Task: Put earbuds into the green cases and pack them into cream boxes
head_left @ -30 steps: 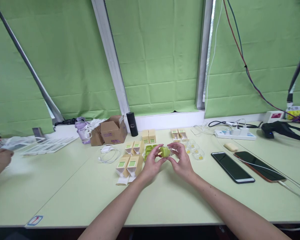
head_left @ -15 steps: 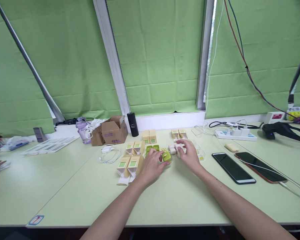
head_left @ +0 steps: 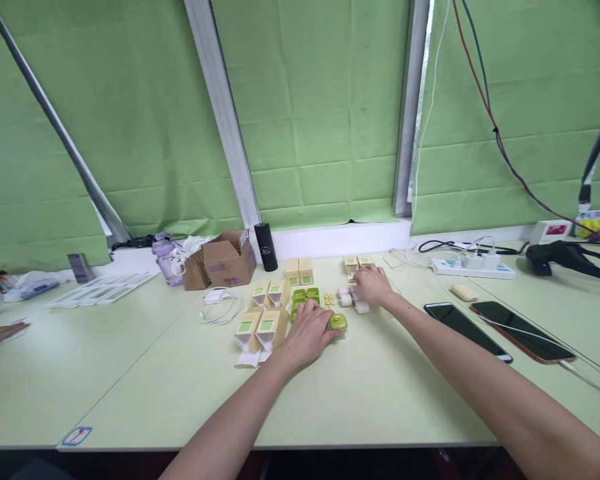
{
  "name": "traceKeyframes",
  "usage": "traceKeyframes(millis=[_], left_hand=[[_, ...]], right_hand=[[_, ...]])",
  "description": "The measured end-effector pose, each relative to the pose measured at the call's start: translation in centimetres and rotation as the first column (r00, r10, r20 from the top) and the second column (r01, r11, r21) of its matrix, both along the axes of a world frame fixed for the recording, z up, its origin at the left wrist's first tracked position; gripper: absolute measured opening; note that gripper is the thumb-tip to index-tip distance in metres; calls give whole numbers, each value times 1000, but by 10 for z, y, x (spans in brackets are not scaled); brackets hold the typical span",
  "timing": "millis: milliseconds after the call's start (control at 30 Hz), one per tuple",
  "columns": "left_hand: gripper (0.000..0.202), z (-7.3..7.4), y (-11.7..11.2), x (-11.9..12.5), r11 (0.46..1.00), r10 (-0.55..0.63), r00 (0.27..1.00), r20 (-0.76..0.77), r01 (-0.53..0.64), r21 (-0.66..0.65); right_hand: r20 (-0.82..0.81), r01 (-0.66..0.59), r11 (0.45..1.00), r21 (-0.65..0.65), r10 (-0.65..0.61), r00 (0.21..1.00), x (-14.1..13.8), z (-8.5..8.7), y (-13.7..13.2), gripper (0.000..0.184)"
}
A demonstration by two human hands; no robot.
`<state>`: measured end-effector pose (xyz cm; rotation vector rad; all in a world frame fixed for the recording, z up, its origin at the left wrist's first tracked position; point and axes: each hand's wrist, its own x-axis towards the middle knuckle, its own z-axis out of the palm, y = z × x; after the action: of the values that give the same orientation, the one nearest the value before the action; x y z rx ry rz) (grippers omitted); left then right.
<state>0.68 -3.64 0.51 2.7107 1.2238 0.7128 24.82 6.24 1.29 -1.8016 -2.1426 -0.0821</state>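
Note:
My left hand (head_left: 309, 335) rests on the table with its fingers curled round a small round green case (head_left: 337, 323) in a clear shell. My right hand (head_left: 373, 285) reaches further back, its fingers bent over small tan boxes (head_left: 351, 265) and the clear shells there. What the right fingers hold, if anything, is hidden. Small white blocks (head_left: 353, 301) lie just in front of that hand. Green trays (head_left: 306, 296) sit behind my left hand. Tan cartons with green labels (head_left: 260, 328) stand to its left.
A brown cardboard box (head_left: 225, 266), a black cylinder (head_left: 265, 247) and a purple bottle (head_left: 163, 261) stand at the back. Two phones (head_left: 495, 323) lie at the right beside a power strip (head_left: 473, 268) with cables. Another person's hand (head_left: 3, 333) shows at the far left.
Both hands held the green case raised together. My left hand has set it down on the table, and my right hand has let go and reached back to the tan boxes.

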Motion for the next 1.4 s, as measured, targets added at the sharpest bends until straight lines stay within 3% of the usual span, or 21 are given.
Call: traceKeyframes(millis=[100, 200, 367, 533, 733, 900, 1133, 1267, 1400], left_hand=[[21, 0, -2, 0, 1000, -4, 1000, -22, 4, 1], [34, 1, -3, -1, 1000, -5, 1000, -9, 5, 2], [40, 2, 1, -7, 998, 54, 990, 131, -55, 4], [36, 1, 11, -12, 985, 159, 945, 287, -173, 23], [36, 4, 11, -12, 982, 172, 936, 307, -188, 23], [32, 0, 17, -13, 979, 168, 896, 412, -200, 35], [30, -6, 31, -18, 978, 202, 808, 553, -199, -67], [34, 3, 36, -14, 968, 223, 756, 615, -93, -235], [43, 22, 40, -7, 891, 305, 631, 713, 75, -448]], right_hand=[[37, 2, 999, -40, 0, 999, -4, -7, 11, 30], [63, 10, 997, -71, -6, 998, -8, -12, 17, 41], [96, 9, 995, -104, 1, 995, -10, -10, 22, 46], [121, 30, 991, -130, -14, 993, -11, -5, 27, 46], [161, 14, 990, -139, 9, 987, -14, -2, 30, 33], [159, -4, 1000, -7, 5, 987, -13, -1, 21, 33], [78, 10, 973, 232, -29, 997, -16, -1, -3, 41], [-17, -47, 872, 488, 63, 998, -22, 0, -24, 33], [-16, -136, 756, 640, 191, 982, -32, 6, -54, 31]])
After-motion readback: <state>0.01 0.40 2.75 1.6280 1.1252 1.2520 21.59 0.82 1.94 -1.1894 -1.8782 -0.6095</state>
